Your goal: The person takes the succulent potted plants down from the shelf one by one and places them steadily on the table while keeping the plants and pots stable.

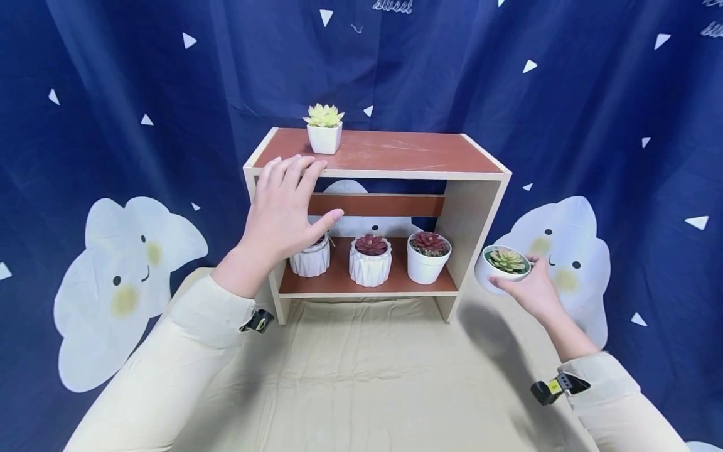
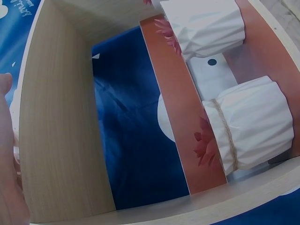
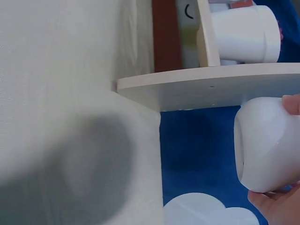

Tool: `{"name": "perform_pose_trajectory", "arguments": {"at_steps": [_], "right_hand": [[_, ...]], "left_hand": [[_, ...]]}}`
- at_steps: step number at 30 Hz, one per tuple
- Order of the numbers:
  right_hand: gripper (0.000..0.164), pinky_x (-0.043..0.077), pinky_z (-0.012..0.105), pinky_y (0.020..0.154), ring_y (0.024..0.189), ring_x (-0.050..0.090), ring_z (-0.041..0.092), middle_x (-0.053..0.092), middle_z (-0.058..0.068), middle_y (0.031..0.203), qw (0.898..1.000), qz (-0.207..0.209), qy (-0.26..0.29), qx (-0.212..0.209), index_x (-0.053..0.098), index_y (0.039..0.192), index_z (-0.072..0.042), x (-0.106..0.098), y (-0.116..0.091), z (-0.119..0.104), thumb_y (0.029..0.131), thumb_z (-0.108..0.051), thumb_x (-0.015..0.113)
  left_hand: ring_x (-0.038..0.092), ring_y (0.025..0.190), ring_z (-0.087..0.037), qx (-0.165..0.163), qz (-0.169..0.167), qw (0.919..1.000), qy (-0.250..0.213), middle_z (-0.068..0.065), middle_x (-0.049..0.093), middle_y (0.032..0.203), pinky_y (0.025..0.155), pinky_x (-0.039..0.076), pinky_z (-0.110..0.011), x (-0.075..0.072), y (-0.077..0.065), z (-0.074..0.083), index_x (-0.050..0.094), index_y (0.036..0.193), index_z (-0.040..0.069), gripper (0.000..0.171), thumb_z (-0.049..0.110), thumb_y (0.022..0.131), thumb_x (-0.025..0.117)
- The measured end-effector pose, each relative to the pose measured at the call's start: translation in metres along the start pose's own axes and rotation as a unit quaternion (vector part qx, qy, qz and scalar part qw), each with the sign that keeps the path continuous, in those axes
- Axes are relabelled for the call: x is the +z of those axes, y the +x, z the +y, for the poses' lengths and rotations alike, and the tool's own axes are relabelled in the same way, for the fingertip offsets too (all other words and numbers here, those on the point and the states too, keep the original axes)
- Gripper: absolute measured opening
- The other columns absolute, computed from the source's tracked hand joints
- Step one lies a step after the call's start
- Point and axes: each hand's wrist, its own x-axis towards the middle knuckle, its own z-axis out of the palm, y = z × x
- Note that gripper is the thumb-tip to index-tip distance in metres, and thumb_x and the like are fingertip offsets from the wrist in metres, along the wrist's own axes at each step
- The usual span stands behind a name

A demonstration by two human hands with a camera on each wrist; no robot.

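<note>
My right hand (image 1: 533,290) grips a round white pot with a green succulent (image 1: 506,261), thumb and fingers on its sides, off the shelf's right side. In the right wrist view the white pot (image 3: 269,145) is tilted sideways, its base showing. My left hand (image 1: 280,210) is spread with straight fingers at the shelf's upper front edge. Its fingertips are just below a square white pot with a yellow-green succulent (image 1: 324,135), which stands on the top board. In the left wrist view only part of the left hand (image 2: 10,159) shows, at the left edge.
Three potted red succulents stand on the lower board: a pleated pot with twine (image 1: 310,260) partly behind my left hand, a ribbed pot (image 1: 370,263) and a smooth pot (image 1: 427,262). The wooden shelf (image 1: 418,154) stands on beige cloth (image 1: 361,370) before a blue curtain (image 1: 429,63).
</note>
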Motion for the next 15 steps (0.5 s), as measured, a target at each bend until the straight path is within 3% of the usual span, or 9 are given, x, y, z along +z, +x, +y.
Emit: {"name": "perform_pose_trajectory", "arguments": {"at_steps": [7, 15], "right_hand": [[0.102, 0.041, 0.049, 0.089, 0.115, 0.05, 0.045, 0.047, 0.038, 0.129, 1.0, -0.005, 0.003, 0.013, 0.017, 0.146, 0.006, 0.01, -0.002, 0.004, 0.081, -0.042, 0.08], [0.104, 0.04, 0.054, 0.096, 0.117, 0.049, 0.046, 0.047, 0.039, 0.13, 1.0, -0.003, 0.01, 0.014, 0.016, 0.147, 0.005, 0.02, -0.001, 0.012, 0.08, -0.039, 0.082]], "left_hand": [[0.039, 0.134, -0.036, 0.001, 0.003, 1.0, -0.001, -0.014, 0.046, 0.144, 0.117, 0.019, -0.049, 0.001, 0.0, 0.0, 0.044, 0.146, 0.011, 0.082, 0.068, 0.088, 0.049], [0.038, 0.135, -0.035, 0.0, 0.002, 1.0, -0.002, -0.014, 0.045, 0.145, 0.118, 0.018, -0.049, 0.001, 0.0, -0.001, 0.043, 0.147, 0.012, 0.082, 0.069, 0.088, 0.048]]}}
